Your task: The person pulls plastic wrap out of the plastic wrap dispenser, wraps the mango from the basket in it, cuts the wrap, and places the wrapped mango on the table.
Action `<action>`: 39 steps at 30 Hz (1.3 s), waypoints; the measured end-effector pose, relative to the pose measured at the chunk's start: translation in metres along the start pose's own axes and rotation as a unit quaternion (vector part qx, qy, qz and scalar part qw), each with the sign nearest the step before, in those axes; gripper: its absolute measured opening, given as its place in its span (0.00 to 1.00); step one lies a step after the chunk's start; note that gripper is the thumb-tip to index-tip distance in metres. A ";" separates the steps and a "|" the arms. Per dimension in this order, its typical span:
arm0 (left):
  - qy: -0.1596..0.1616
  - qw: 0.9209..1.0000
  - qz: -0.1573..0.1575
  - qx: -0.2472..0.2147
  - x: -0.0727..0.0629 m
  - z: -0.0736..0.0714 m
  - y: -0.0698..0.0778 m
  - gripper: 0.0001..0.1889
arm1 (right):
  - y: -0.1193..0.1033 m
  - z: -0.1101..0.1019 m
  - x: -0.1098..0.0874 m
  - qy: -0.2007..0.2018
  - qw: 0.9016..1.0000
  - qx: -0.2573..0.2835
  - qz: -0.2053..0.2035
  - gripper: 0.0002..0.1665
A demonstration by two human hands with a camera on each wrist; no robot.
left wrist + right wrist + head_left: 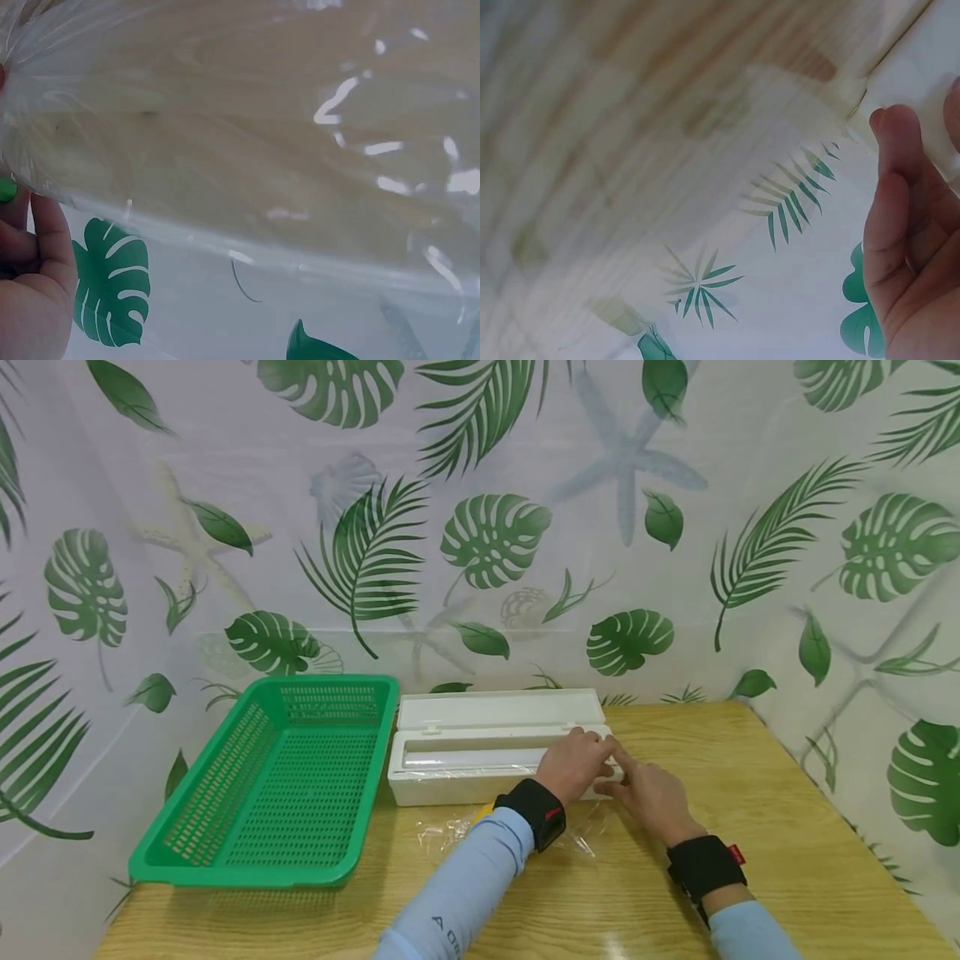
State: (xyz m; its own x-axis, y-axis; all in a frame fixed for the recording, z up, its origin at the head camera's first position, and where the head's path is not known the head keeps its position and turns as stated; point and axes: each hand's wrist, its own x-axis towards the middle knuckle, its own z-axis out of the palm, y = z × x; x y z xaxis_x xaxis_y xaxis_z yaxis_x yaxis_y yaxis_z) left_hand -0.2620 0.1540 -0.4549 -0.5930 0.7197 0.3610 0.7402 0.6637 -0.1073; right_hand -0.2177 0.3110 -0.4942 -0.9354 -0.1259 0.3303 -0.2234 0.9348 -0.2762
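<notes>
A white cling film dispenser (450, 790) stands on the table with its lid (498, 710) raised at the back. Inside lies a pale roll (472, 758). My left hand (573, 767) is over the dispenser's right part, fingers curled. Clear cling film (225, 150) gathers toward those fingers in the left wrist view and spreads over the table below the dispenser in the head view. My right hand (651, 795) grips the dispenser's right end, index finger at the top corner and thumb lower at the front. In the right wrist view its fingers (900, 142) are bent beside the white end.
A green plastic basket (142, 862) with perforated sides stands left of the dispenser. A small yellow thing (483, 811) shows partly behind my left forearm. The wooden table (787, 827) meets a leaf-patterned sheet (525, 635) behind and at the right.
</notes>
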 end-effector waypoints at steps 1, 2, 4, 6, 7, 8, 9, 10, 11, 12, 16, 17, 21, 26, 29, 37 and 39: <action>0.001 1.000 0.000 -0.002 -0.001 0.000 -0.001 0.16 | 0.000 0.000 0.001 -0.003 1.000 -0.001 0.000 0.41; 0.002 1.000 0.002 -0.007 -0.001 0.000 -0.002 0.17 | -0.001 0.000 0.001 -0.005 1.000 -0.001 0.001 0.41; -0.001 1.000 0.009 -0.010 -0.002 0.000 -0.003 0.16 | -0.001 -0.001 0.001 -0.009 1.000 -0.001 0.001 0.42; -0.008 1.000 0.017 -0.002 -0.003 -0.002 -0.004 0.15 | 0.000 -0.001 0.001 -0.014 1.000 0.002 0.001 0.45; -0.013 1.000 0.021 0.002 -0.004 -0.003 -0.004 0.14 | 0.000 -0.001 0.001 -0.016 1.000 0.004 0.003 0.46; -0.020 1.000 0.023 0.003 -0.005 -0.005 -0.005 0.13 | -0.001 -0.001 0.001 -0.019 1.000 0.007 0.006 0.47; -0.029 0.999 0.025 0.005 -0.006 -0.007 -0.006 0.11 | -0.001 -0.001 0.001 -0.022 1.000 0.009 0.008 0.48; -0.036 0.999 0.028 0.008 -0.006 -0.009 -0.006 0.10 | -0.001 -0.001 0.001 -0.023 1.000 0.011 0.010 0.48; -0.042 0.999 0.030 0.010 -0.007 -0.010 -0.007 0.09 | -0.001 -0.002 0.001 -0.023 1.000 0.013 0.013 0.49; -0.046 0.998 0.032 0.012 -0.008 -0.012 -0.008 0.09 | -0.001 -0.002 0.001 -0.023 1.000 0.014 0.016 0.49; -0.049 0.998 0.033 0.008 -0.013 -0.013 -0.011 0.09 | -0.001 -0.001 0.001 -0.023 0.999 0.018 0.021 0.49; -0.045 0.998 0.032 0.006 -0.015 -0.013 -0.013 0.08 | -0.001 -0.001 0.002 -0.024 0.999 0.021 0.021 0.49; -0.037 0.999 0.025 -0.011 -0.018 -0.011 -0.016 0.08 | 0.000 0.000 0.002 -0.032 0.999 0.041 0.016 0.50; -0.029 0.999 0.013 -0.020 -0.018 -0.010 -0.016 0.09 | 0.004 -0.005 0.003 -0.060 0.996 0.065 -0.006 0.51; -0.019 1.000 0.009 -0.023 -0.017 -0.010 -0.016 0.08 | 0.006 -0.008 0.004 -0.082 0.994 0.074 -0.016 0.51; 0.004 1.000 0.025 -0.011 -0.020 -0.010 -0.017 0.08 | 0.009 -0.005 0.005 -0.071 0.995 0.067 -0.012 0.49; 0.003 1.000 0.027 -0.011 -0.022 -0.010 -0.018 0.08 | 0.009 -0.003 0.005 -0.060 0.996 0.062 -0.012 0.48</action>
State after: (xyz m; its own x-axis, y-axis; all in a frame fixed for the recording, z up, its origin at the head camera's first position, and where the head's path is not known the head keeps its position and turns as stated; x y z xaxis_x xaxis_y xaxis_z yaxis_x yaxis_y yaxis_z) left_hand -0.2591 0.1236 -0.4518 -0.5502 0.7533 0.3603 0.7780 0.6192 -0.1065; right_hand -0.2234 0.3197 -0.4927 -0.9539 -0.1929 0.2298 -0.2706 0.8839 -0.3814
